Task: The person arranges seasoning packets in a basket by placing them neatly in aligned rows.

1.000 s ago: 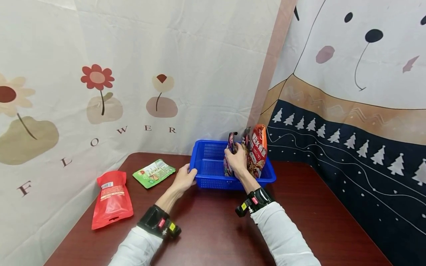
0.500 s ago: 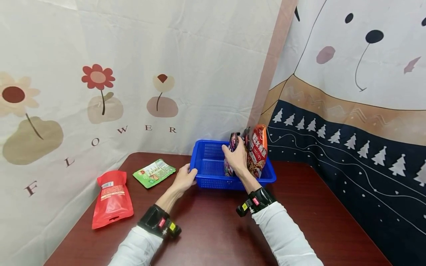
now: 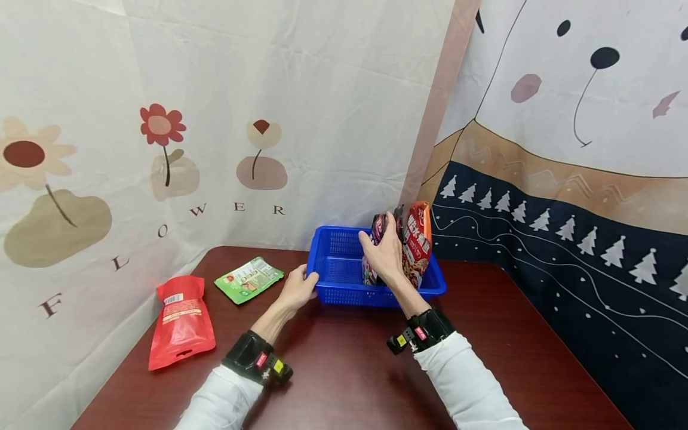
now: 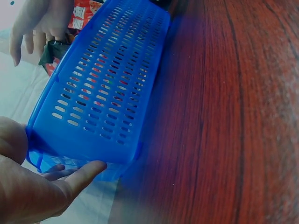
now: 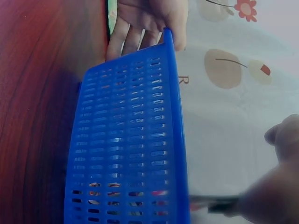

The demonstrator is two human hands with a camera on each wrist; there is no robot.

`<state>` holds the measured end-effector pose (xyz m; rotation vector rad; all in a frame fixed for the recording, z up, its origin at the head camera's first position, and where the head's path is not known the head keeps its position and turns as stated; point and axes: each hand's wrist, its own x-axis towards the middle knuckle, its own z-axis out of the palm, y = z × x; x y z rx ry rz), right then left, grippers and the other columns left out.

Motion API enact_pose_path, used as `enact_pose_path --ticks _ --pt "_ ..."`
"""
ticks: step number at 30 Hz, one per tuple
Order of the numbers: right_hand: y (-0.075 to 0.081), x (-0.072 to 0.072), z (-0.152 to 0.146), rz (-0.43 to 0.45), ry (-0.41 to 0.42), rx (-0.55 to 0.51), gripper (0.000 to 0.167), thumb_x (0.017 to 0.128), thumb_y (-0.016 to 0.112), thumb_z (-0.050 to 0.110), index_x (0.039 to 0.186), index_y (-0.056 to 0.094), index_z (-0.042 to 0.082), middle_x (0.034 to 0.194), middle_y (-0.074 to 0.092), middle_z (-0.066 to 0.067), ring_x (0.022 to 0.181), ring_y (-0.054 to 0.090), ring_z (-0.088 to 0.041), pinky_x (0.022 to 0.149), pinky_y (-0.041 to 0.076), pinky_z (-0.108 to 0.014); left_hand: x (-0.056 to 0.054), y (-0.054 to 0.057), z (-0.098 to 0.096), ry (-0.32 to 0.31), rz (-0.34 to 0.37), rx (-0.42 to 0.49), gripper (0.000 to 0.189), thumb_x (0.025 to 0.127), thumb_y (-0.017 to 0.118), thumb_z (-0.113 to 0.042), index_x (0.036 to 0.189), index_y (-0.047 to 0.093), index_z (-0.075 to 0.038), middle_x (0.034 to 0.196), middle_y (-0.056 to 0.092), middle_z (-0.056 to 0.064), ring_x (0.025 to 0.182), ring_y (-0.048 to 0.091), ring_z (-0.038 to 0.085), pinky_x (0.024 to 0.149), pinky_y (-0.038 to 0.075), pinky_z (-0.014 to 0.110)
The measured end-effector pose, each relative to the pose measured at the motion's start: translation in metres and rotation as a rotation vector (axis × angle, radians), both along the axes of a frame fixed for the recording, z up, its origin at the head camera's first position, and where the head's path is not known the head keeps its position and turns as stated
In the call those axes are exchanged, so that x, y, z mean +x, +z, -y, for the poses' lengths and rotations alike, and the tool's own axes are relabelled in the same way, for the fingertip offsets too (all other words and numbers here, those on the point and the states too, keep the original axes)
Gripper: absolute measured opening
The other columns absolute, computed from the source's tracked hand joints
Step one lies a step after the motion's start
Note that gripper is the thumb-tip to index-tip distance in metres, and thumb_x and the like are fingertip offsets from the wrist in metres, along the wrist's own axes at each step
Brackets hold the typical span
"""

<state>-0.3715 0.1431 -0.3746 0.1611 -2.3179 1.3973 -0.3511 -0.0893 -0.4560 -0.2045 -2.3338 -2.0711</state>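
Observation:
A blue plastic basket (image 3: pixel 352 295) with slotted walls stands at the back of the table. My left hand (image 3: pixel 297 288) grips its left end, the thumb over the rim and the fingers against the outer wall (image 4: pixel 74 154). Inside, on the right, snack packets stand on edge: a dark purple packet (image 3: pixel 368 272) and a larger red packet (image 3: pixel 418 242), with a dark-topped packet between them, partly hidden. My right hand (image 3: pixel 386 255) is over the purple packet, thumb spread away from it. In the left wrist view, the fingers of my right hand (image 4: pixel 49 18) hang loosely above the packets.
A green pouch (image 3: pixel 249 280) lies flat on the table (image 3: pixel 333 370), left of the basket. Nearer the left edge lies a red bag (image 3: pixel 183 325). Printed cloth walls (image 3: pixel 344 119) rise behind the table and on the right, close behind the basket.
My right hand has loosened from the purple packet and its wrist has shifted a little right. The purple packet's top has moved slightly right. My left hand and the basket stay put.

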Motion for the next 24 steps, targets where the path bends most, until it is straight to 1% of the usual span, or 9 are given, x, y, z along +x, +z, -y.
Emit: enact_pose_path --ticks 4,7,9,13,14,17,18,21,24 --pt "-0.001 0.003 0.0 -0.001 -0.017 0.001 0.095 0.106 0.07 0.042 0.182 0.017 0.021 0.187 0.031 -0.016 0.17 0.038 -0.041 0.134 0.039 -0.067 0.0 0.0 0.0 0.001 0.002 -0.004 0.054 0.111 0.046 -0.013 0.159 0.049 0.012 0.152 0.065 0.039 0.133 0.074 0.044 0.113 0.061 0.061" --pt "-0.005 -0.001 -0.001 0.006 -0.062 0.015 0.092 0.105 0.069 0.036 0.18 0.023 0.012 0.178 0.045 -0.025 0.16 0.051 -0.046 0.128 0.046 -0.066 0.0 -0.001 0.001 0.001 0.003 -0.005 0.054 0.111 0.046 -0.013 0.16 0.049 0.012 0.152 0.065 0.039 0.134 0.074 0.044 0.114 0.061 0.061" --pt "-0.019 -0.015 -0.004 -0.008 -0.117 0.072 0.086 0.104 0.067 0.033 0.176 0.03 0.005 0.166 0.057 -0.031 0.149 0.062 -0.05 0.121 0.054 -0.064 0.0 -0.001 0.001 0.001 0.004 -0.001 0.054 0.111 0.047 -0.012 0.16 0.049 0.012 0.152 0.065 0.039 0.133 0.074 0.044 0.113 0.061 0.06" --pt "-0.051 -0.049 -0.015 -0.003 -0.165 0.191 0.076 0.105 0.063 0.031 0.17 0.041 -0.001 0.151 0.067 -0.036 0.139 0.067 -0.055 0.115 0.058 -0.063 -0.001 -0.002 0.0 0.001 0.001 0.011 0.053 0.111 0.047 -0.012 0.158 0.051 0.012 0.15 0.065 0.04 0.131 0.075 0.043 0.112 0.062 0.06" --pt "-0.06 -0.058 -0.018 -0.005 -0.17 0.223 0.073 0.106 0.062 0.032 0.168 0.044 -0.002 0.149 0.069 -0.035 0.138 0.068 -0.055 0.114 0.059 -0.063 -0.001 -0.002 0.0 0.0 0.0 0.013 0.052 0.111 0.047 -0.011 0.158 0.051 0.012 0.15 0.065 0.04 0.13 0.075 0.042 0.112 0.062 0.06" --pt "-0.075 -0.074 -0.022 0.023 -0.141 0.257 0.062 0.108 0.059 0.03 0.159 0.055 -0.004 0.14 0.074 -0.033 0.133 0.07 -0.055 0.111 0.06 -0.065 -0.001 -0.002 0.0 0.001 0.002 0.012 0.053 0.11 0.047 -0.012 0.158 0.051 0.012 0.15 0.065 0.04 0.13 0.076 0.041 0.113 0.062 0.06" --pt "-0.076 -0.076 -0.022 0.038 -0.134 0.262 0.057 0.108 0.058 0.028 0.155 0.059 -0.005 0.136 0.076 -0.033 0.129 0.073 -0.055 0.109 0.061 -0.065 -0.001 -0.002 0.0 0.002 0.003 0.009 0.053 0.111 0.047 -0.012 0.158 0.051 0.012 0.151 0.065 0.039 0.13 0.075 0.041 0.113 0.061 0.06" --pt "-0.081 -0.083 -0.022 0.058 -0.116 0.287 0.042 0.108 0.054 0.022 0.134 0.071 -0.005 0.113 0.08 -0.029 0.105 0.079 -0.049 0.093 0.065 -0.061 -0.001 -0.001 0.001 0.0 0.007 0.006 0.054 0.111 0.047 -0.012 0.159 0.05 0.011 0.152 0.065 0.039 0.132 0.075 0.042 0.113 0.061 0.061" --pt "-0.082 -0.086 -0.021 0.061 -0.085 0.263 0.032 0.106 0.05 0.017 0.114 0.075 -0.001 0.088 0.078 -0.019 0.075 0.077 -0.036 0.076 0.065 -0.052 -0.001 -0.001 0.001 -0.004 0.012 0.004 0.054 0.111 0.046 -0.013 0.16 0.049 0.011 0.154 0.064 0.039 0.135 0.073 0.044 0.115 0.059 0.062"
